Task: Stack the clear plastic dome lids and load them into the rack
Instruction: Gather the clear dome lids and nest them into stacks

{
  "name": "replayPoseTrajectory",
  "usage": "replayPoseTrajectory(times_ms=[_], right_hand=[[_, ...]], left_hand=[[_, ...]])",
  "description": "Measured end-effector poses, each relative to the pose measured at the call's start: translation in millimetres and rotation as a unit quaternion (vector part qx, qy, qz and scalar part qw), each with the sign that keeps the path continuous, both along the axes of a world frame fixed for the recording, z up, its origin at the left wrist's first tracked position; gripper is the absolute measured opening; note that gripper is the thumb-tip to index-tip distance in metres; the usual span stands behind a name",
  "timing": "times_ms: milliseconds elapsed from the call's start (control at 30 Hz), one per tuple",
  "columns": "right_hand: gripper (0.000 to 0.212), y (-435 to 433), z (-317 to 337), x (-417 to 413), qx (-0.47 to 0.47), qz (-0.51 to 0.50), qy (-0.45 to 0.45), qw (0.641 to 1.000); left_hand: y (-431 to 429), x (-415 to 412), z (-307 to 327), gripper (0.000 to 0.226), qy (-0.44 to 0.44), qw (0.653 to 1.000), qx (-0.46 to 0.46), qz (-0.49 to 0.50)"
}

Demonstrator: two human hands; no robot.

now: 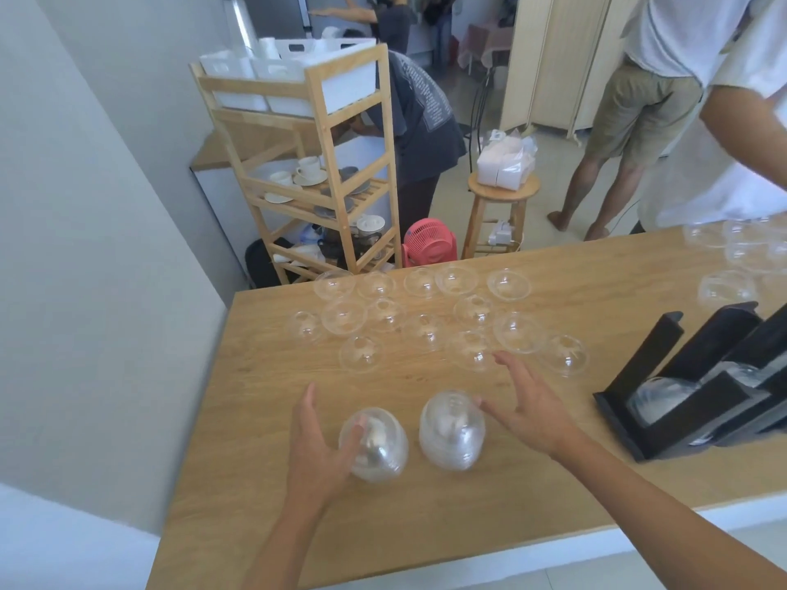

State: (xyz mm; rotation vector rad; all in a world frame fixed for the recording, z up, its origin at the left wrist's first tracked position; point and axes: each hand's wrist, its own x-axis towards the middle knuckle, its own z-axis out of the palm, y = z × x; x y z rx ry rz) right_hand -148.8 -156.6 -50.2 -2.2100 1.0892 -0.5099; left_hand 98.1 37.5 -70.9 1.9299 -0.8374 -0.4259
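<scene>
Seemingly mid-stacking: the left hand (pixel 317 445), fingers spread, touches one lid stack (pixel 374 445) and the equally spread right hand (pixel 524 406) nears a second stack (pixel 451 430), both left of the rack (pixel 681 402); nesting them likely follows.

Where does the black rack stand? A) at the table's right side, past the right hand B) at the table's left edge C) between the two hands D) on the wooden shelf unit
A: the black rack stands on the table at its right side, beyond the right hand.
</scene>
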Motion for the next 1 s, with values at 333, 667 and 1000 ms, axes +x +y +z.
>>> replayPoseTrajectory(times_ms=[333,667,1000], right_hand=[[0.07,-84,18,-20,0.022,-0.139,0.289,0.947],[0.07,-120,5,-14,0.056,-0.145,0.355,0.922],[0.074,-145,-7,-16,0.059,-0.14,0.378,0.913]], left_hand=[[-115,-8,41,0.072,-0.24,0.928,0.122,-0.258],[-225,-52,41,0.085,-0.334,0.832,0.242,-0.372],[-313,-96,52,0.112,-0.409,0.744,0.286,-0.444]])
